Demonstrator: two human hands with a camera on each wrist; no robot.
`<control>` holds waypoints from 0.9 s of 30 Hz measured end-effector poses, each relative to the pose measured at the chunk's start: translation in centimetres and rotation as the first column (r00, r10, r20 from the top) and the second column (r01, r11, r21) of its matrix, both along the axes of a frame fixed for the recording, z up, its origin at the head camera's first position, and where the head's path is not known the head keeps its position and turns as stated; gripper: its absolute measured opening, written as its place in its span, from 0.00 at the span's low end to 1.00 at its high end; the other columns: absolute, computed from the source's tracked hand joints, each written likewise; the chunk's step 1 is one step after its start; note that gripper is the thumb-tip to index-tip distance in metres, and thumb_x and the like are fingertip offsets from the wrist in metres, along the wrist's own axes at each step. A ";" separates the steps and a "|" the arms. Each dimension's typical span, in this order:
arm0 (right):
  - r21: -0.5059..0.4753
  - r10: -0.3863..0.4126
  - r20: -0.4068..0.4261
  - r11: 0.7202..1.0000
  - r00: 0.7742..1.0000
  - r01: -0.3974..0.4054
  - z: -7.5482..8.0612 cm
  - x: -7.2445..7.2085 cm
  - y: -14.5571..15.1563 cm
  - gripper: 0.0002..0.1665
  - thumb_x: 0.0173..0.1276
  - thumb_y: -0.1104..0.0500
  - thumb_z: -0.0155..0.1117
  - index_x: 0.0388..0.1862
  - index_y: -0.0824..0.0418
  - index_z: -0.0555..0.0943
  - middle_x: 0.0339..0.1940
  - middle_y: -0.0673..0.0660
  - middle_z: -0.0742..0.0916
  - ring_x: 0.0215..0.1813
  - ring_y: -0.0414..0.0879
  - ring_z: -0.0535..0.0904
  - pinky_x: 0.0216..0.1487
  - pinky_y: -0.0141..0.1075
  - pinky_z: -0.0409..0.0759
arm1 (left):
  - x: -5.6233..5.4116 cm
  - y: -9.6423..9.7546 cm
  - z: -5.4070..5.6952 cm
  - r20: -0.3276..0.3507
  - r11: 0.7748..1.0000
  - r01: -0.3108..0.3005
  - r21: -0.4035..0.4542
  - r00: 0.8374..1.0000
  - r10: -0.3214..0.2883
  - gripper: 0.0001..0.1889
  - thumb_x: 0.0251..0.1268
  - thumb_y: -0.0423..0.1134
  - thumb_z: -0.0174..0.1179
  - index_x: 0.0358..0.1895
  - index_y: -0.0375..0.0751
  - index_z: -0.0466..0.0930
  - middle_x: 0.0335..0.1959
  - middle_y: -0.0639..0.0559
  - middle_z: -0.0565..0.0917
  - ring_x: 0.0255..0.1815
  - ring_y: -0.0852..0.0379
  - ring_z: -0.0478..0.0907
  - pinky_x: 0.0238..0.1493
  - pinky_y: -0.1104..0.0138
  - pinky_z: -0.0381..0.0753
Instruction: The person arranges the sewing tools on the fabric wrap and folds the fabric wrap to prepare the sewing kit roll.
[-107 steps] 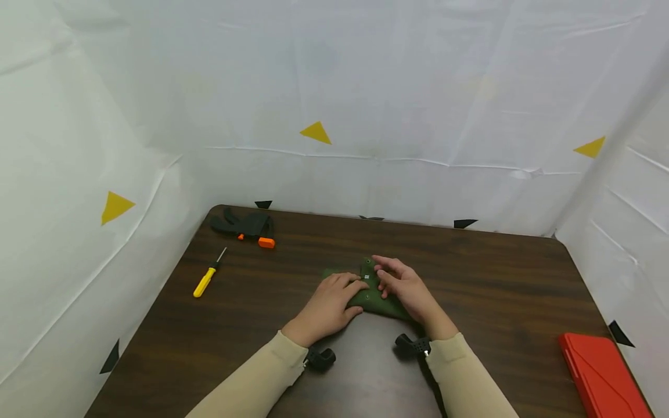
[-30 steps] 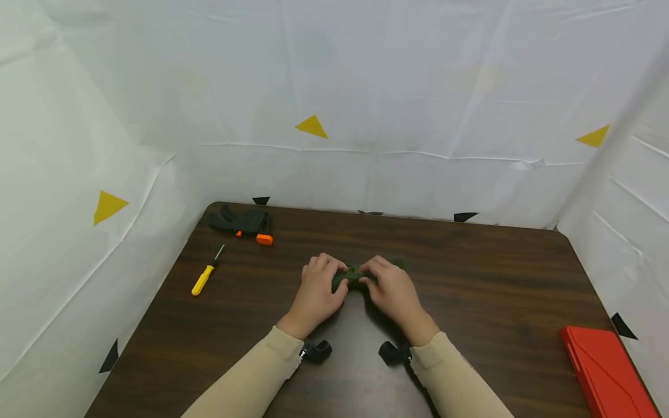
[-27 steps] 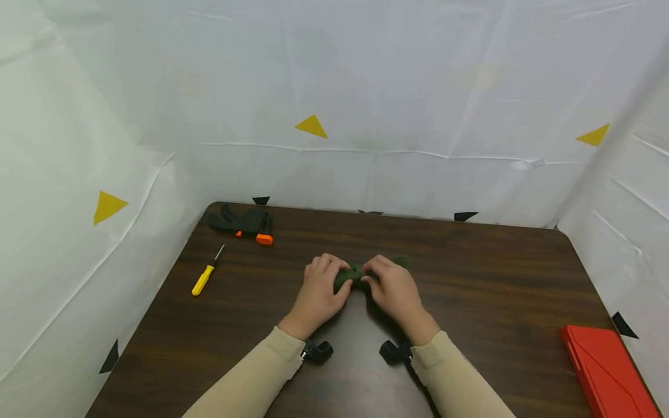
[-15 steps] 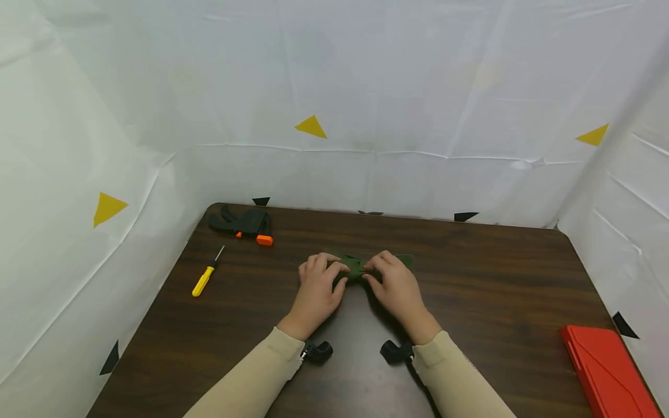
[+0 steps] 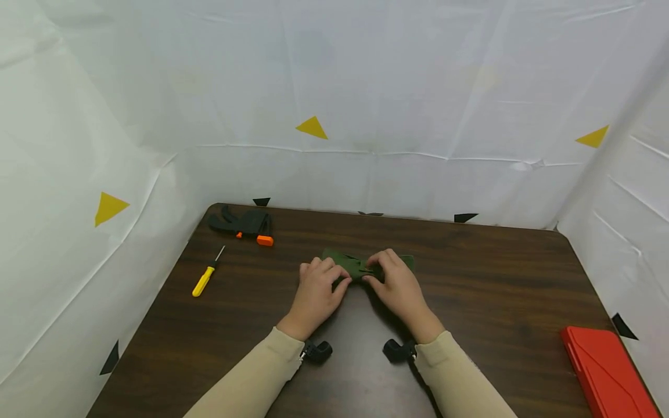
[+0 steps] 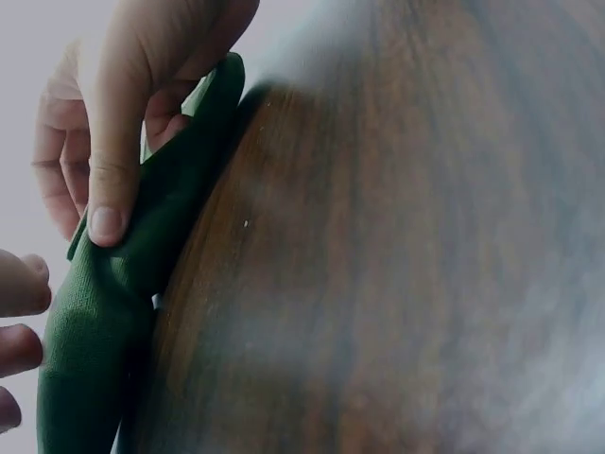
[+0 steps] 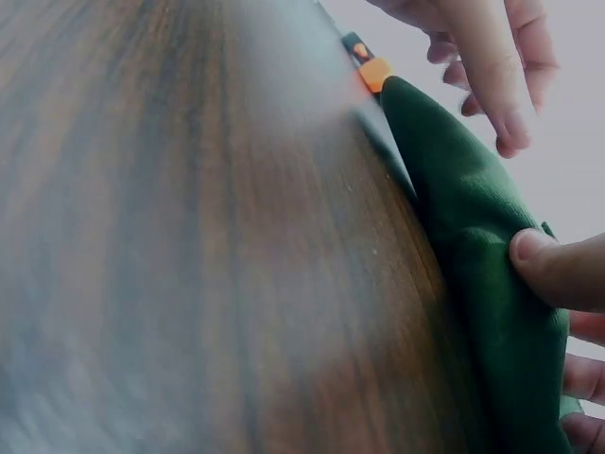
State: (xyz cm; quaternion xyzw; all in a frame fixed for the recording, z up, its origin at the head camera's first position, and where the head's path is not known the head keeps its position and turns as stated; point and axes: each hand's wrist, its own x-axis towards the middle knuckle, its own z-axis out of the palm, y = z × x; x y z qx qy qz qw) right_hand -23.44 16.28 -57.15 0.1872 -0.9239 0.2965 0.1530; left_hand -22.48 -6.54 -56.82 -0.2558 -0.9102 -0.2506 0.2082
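A green fabric pouch (image 5: pixel 354 266), bunched into a long narrow fold, lies on the dark wooden table between the hands. My right hand (image 5: pixel 398 287) pinches it; in the right wrist view its thumb (image 7: pixel 535 251) presses the near face while the fingers go behind the cloth (image 7: pixel 473 194). The left hand (image 5: pixel 315 296) is beside the pouch's left part, thumb and forefinger tips close together with nothing visible between them. In the left wrist view those left fingertips (image 6: pixel 21 350) hover close beside the fabric (image 6: pixel 90 350); whether they touch it, I cannot tell.
On the table's left lies a yellow-handled screwdriver (image 5: pixel 204 281). Behind it, near the far left corner, is a black clamp-like tool (image 5: pixel 248 223) with orange parts. A red case (image 5: pixel 606 368) lies at the right edge. White sheeting (image 5: pixel 418 104) encloses the table's back and sides.
The pouch lay flatter with its snap strap showing; it is now folded up. My left hand gripped it a second ago and has since loosened. The right hand keeps its pinch.
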 end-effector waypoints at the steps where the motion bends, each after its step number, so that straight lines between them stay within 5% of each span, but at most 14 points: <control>1: 0.002 -0.007 -0.003 1.000 1.000 0.007 0.0 0.0 0.1 0.19 0.70 0.52 0.81 0.51 0.53 0.81 0.47 0.51 0.82 0.37 0.43 0.73 0.39 0.38 0.78 | 0.0 0.0 0.0 -0.002 1.000 0.001 -0.020 1.000 -0.001 0.03 0.74 0.46 0.74 0.41 0.54 0.93 0.37 0.59 0.84 0.35 0.56 0.69 0.44 0.59 0.62; 8: 0.037 -0.118 -0.006 0.992 0.993 0.119 0.2 -0.2 1.7 0.25 0.75 0.41 0.75 0.22 0.48 0.76 0.21 0.47 0.72 0.21 0.40 0.62 0.24 0.34 0.64 | -0.1 0.1 -0.5 0.058 0.994 0.014 -0.108 0.998 -0.008 0.09 0.79 0.51 0.68 0.41 0.56 0.95 0.36 0.62 0.88 0.32 0.60 0.71 0.39 0.65 0.62; 12: -0.007 -0.134 0.031 0.991 0.990 0.135 -0.1 -0.6 2.7 0.19 0.79 0.43 0.71 0.27 0.48 0.84 0.24 0.46 0.79 0.21 0.39 0.66 0.27 0.34 0.68 | -0.2 0.1 -0.7 0.114 0.995 0.031 -0.091 0.993 -0.021 0.09 0.81 0.49 0.66 0.49 0.54 0.95 0.42 0.60 0.89 0.39 0.57 0.77 0.42 0.63 0.73; 15: -0.079 -0.131 0.067 0.988 0.989 0.136 -0.4 -1.2 3.6 0.15 0.81 0.45 0.69 0.35 0.50 0.90 0.31 0.50 0.88 0.24 0.44 0.74 0.31 0.39 0.75 | -0.3 0.1 -0.9 0.171 0.996 0.046 -0.077 0.985 -0.032 0.14 0.82 0.48 0.65 0.61 0.51 0.91 0.56 0.54 0.90 0.54 0.52 0.84 0.58 0.55 0.84; 18: -0.166 -0.122 0.117 0.976 0.986 0.140 -0.7 -1.8 4.9 0.13 0.83 0.48 0.67 0.42 0.53 0.92 0.44 0.56 0.94 0.41 0.55 0.88 0.59 0.53 0.85 | -0.4 0.2 -1.3 0.232 0.997 0.049 -0.060 0.972 -0.034 0.21 0.82 0.48 0.64 0.72 0.49 0.84 0.70 0.47 0.84 0.71 0.46 0.80 0.73 0.47 0.81; 21: -0.255 -0.065 0.202 0.960 0.977 0.116 -1.1 -2.2 6.0 0.12 0.83 0.51 0.67 0.49 0.56 0.92 0.58 0.59 0.93 0.70 0.60 0.85 0.87 0.64 0.61 | -0.5 0.1 -1.6 0.268 1.000 0.017 -0.026 0.963 -0.009 0.25 0.82 0.48 0.65 0.76 0.50 0.79 0.79 0.42 0.74 0.80 0.41 0.72 0.77 0.43 0.77; 23: -0.296 -0.013 0.261 0.951 0.965 0.092 -1.3 -2.3 6.5 0.13 0.84 0.51 0.66 0.53 0.56 0.91 0.65 0.59 0.91 0.82 0.59 0.75 0.90 0.65 0.50 | -0.5 0.0 -1.8 0.276 1.000 -0.013 0.003 0.961 0.012 0.26 0.81 0.48 0.66 0.77 0.51 0.78 0.82 0.41 0.70 0.82 0.40 0.68 0.78 0.42 0.76; 27: -0.345 0.050 0.322 0.936 0.945 0.067 -1.8 -2.2 6.9 0.15 0.85 0.49 0.65 0.56 0.55 0.90 0.70 0.58 0.88 0.87 0.58 0.68 0.88 0.66 0.59 | -0.4 -0.2 -2.0 0.300 0.998 -0.045 0.038 0.954 0.032 0.27 0.81 0.48 0.66 0.78 0.51 0.78 0.85 0.40 0.67 0.84 0.37 0.66 0.79 0.38 0.73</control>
